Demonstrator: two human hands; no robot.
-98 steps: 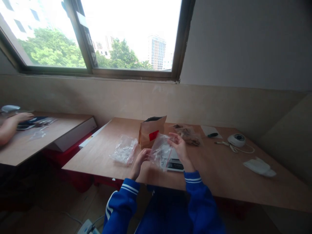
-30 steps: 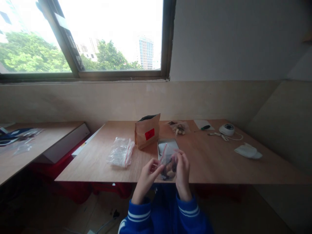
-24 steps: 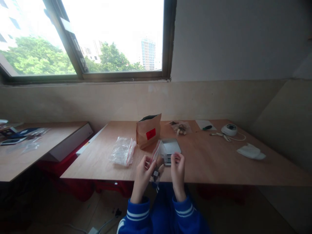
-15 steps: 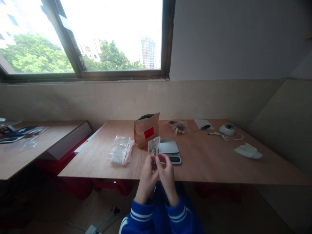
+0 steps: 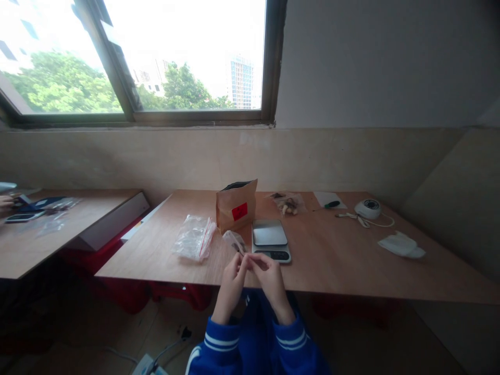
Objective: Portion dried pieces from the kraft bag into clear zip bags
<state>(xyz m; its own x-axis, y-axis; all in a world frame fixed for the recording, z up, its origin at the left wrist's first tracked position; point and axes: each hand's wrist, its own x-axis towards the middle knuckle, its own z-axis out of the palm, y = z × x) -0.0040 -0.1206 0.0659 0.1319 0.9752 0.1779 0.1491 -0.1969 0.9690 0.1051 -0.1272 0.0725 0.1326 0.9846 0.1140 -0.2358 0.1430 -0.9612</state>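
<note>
Between my two hands is a small clear plastic bag [image 5: 233, 239] with some dark bits in it, tilted away to the left. My left hand [image 5: 233, 276] pinches its near edge. My right hand [image 5: 269, 273] is closed on the same edge, fingertips meeting those of the left. Just beyond them on the table stands a kitchen scale [image 5: 269, 233] with a bare metal plate. Behind the small bag is an upright brown paper pouch [image 5: 228, 208] with a red label, its top open. A stack of clear zip bags [image 5: 191, 238] lies to the left.
Farther back on the wooden table [image 5: 332, 260] lie a bag of pale and dark pieces [image 5: 289, 204] and a green-black screwdriver [image 5: 333, 204] on paper. A white dome camera [image 5: 367, 209] with cable and a crumpled white cloth [image 5: 402, 245] are at right. Another person's hand [image 5: 5, 204] shows far left.
The small bag has swung left and down, off the front of the scale, so the plate shows fully. My wrists have spread slightly apart. Another person's hand has appeared at far left.
</note>
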